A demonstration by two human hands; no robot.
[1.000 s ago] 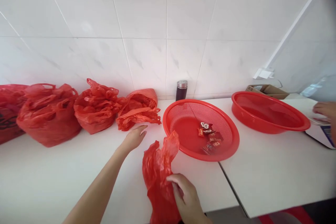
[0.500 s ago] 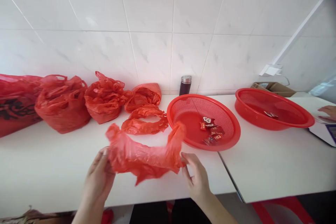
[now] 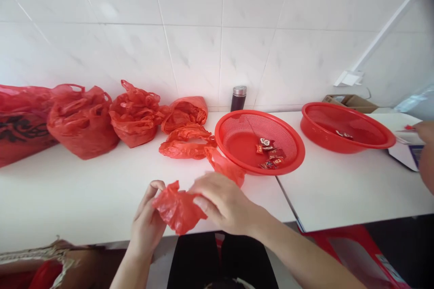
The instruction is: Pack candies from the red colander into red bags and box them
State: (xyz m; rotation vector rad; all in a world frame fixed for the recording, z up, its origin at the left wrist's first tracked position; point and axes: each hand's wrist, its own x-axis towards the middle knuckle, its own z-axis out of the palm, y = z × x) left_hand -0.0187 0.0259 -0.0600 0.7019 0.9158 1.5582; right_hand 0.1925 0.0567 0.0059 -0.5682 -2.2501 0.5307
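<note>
A thin red plastic bag (image 3: 179,212) is bunched up between my two hands, over the table's front edge. My left hand (image 3: 150,216) grips its left side, thumb on top. My right hand (image 3: 224,201) is closed on the upper right part, the fingertips partly hidden and a little blurred. Just beyond that hand, more red plastic (image 3: 228,169) lies against the near rim of a red mesh basket (image 3: 224,144). Inside the basket are several small wrapped pieces (image 3: 271,153). A loose crumpled red bag (image 3: 181,149) rests on the table to the basket's left.
Several filled red bags (image 3: 81,131) line the wall. A dark flask (image 3: 238,99) stands behind the basket. Further right are another red basket (image 3: 339,140), a small carton (image 3: 351,101) and another person's hand (image 3: 425,133). An opened cardboard box (image 3: 68,262) is below left.
The red bag, stretched wide between my hands before, is now gathered small. My right hand has moved left and over it. The view has tilted down, and the other person's arm reaches further in.
</note>
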